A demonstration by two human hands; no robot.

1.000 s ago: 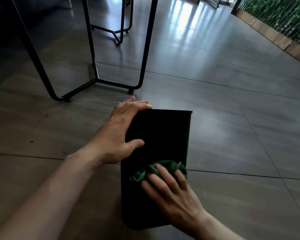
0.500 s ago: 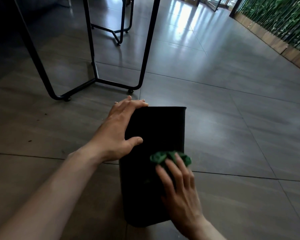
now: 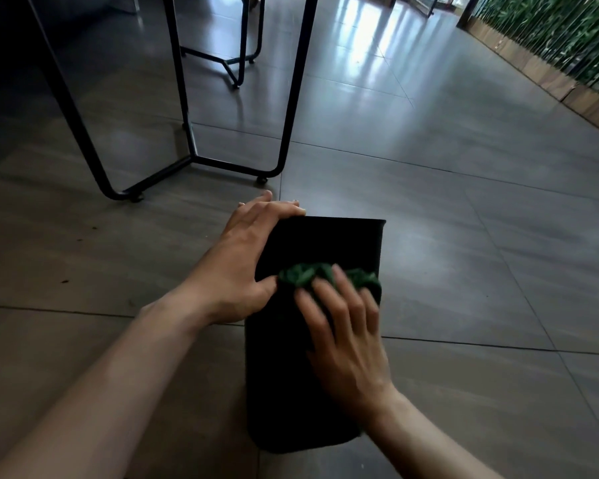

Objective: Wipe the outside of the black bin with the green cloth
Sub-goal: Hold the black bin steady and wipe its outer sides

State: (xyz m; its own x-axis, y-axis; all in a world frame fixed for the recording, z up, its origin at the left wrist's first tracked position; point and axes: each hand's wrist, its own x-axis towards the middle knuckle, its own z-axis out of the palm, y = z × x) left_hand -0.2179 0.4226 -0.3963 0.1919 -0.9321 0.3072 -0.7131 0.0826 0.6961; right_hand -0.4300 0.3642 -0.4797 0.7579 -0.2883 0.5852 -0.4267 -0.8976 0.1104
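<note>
The black bin (image 3: 329, 242) lies on its side on the tiled floor, its long flat side facing up. My left hand (image 3: 242, 261) clamps its left edge near the far end, fingers over the corner and thumb on the top face. A crumpled green cloth (image 3: 308, 275) sits on the top face around mid-length. My right hand (image 3: 343, 337) presses down on the cloth with spread fingers, which cover its near part. The bin's near end is dark and rounded.
Black metal table legs (image 3: 291, 108) with small feet stand just beyond the bin, with a second frame (image 3: 237, 63) farther back. Grey floor tiles (image 3: 464, 236) stretch to the right. A green plant wall with a wooden base (image 3: 547, 57) runs along the far right.
My right hand has slid the green cloth along the bin's top face, away from me toward its far end. My left hand keeps its hold on the left edge.
</note>
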